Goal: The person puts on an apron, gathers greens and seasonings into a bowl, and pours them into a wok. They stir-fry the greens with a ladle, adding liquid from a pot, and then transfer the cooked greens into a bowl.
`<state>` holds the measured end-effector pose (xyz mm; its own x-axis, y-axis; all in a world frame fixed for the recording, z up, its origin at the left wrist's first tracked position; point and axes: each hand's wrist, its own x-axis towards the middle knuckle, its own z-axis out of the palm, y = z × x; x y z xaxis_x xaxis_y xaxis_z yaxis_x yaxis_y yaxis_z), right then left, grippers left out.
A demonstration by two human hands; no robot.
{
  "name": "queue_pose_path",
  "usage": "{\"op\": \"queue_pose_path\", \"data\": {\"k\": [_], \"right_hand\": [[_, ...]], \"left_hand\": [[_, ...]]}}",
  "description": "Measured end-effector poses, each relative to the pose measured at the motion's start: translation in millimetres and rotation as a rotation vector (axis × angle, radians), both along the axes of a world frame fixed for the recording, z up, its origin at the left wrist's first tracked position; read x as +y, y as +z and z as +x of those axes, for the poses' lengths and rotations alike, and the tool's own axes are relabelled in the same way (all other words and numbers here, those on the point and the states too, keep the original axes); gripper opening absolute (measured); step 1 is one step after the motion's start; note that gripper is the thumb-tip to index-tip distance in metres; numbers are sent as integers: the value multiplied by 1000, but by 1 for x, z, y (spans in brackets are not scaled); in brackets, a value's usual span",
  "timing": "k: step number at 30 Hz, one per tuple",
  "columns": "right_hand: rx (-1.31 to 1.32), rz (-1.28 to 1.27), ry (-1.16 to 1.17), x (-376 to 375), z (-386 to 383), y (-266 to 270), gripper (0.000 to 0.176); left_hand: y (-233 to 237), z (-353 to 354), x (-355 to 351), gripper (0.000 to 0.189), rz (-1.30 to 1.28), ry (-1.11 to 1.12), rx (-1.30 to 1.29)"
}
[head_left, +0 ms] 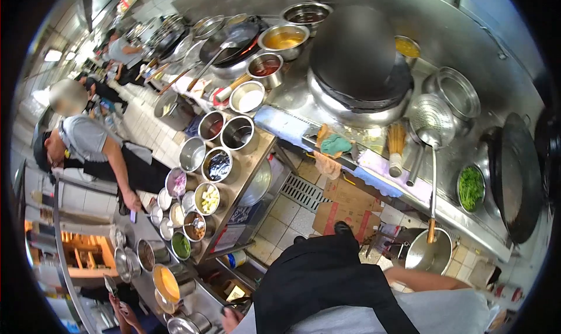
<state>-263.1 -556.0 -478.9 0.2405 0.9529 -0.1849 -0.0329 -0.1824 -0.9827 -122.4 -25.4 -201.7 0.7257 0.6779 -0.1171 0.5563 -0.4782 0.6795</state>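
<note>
At the lower edge, my left hand (232, 320) shows only in part beside the steel counter. Its fingers look curled, with a small dark thing at them that I cannot make out. Close by are lidded steel pots (190, 323) and a tub of orange liquid (167, 284). My right hand (398, 282) is low at my side, mostly hidden by my black apron (318, 275); its fingers do not show. Beyond my right forearm stands a large steel pot (429, 249). A perforated skimmer (432, 121) lies on the stove edge, its wooden-tipped handle hanging over that pot.
A blurred dark wok (353, 59) sits on the range. A bamboo brush (396, 147), a bowl of greens (470, 188) and large woks (517, 182) lie rightward. Several ingredient tubs (219, 163) fill the left counter. A co-worker (87, 138) stands behind it. Cardboard (345, 208) covers floor tiles.
</note>
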Motion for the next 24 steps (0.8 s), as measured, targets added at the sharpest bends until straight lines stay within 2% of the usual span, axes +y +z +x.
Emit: {"op": "queue_pose_path", "data": {"k": [1, 2, 4, 5, 6, 7, 8, 9, 10, 12, 14, 16, 18, 19, 20, 21, 22, 23, 24], "right_hand": [[115, -4, 14, -6, 16, 18, 31], [243, -10, 18, -10, 34, 47, 31], [466, -60, -40, -10, 65, 112, 38], [723, -243, -133, -4, 94, 189, 42], [722, -242, -165, -1, 104, 218, 42], [679, -331, -167, 2, 110, 237, 40], [640, -419, -168, 5, 114, 252, 39], [602, -420, -147, 8, 118, 266, 31], [609, -414, -172, 6, 118, 274, 31], [450, -433, -274, 1, 116, 288, 21], [485, -318, -654, -5, 110, 301, 9], [810, -119, -867, 3, 96, 293, 8], [1226, 217, -1227, 23, 89, 295, 9], [1183, 314, -1442, 31, 96, 315, 11], [1042, 235, -1626, 27, 102, 321, 11], [920, 210, -1737, 20, 107, 331, 12], [848, 253, -1848, 7, 112, 340, 12], [710, 373, -1966, -9, 111, 327, 11], [658, 362, -2021, -27, 117, 350, 11]], "left_hand": [[-17, 23, 19, 50, -43, -84, -12], [69, 73, -86, 53, -369, -38, -374], [92, 118, -71, 52, -740, -266, -67], [98, 132, -82, 48, -832, -288, 39], [101, 141, -93, 45, -915, -309, 150], [93, 150, -96, 47, -904, -425, 262], [94, 159, -107, 45, -942, -436, 369], [82, 164, -109, 43, -953, -437, 403], [64, 170, -110, 40, -962, -434, 437], [34, 178, -117, 36, -991, -398, 418], [33, 183, -143, 37, -1006, -420, 367], [30, 184, -161, 40, -1085, -358, 392], [23, 184, -161, 41, -1156, -327, 362], [25, 185, -164, 43, -1231, -291, 305], [36, 188, -158, 40, -1268, -284, 270], [43, 193, -151, 38, -1188, -288, 294], [66, 193, -152, 35, -1035, -459, 231], [75, 193, -142, 32, -891, -550, 204], [101, 193, -157, 31, -779, -511, 167]]}}
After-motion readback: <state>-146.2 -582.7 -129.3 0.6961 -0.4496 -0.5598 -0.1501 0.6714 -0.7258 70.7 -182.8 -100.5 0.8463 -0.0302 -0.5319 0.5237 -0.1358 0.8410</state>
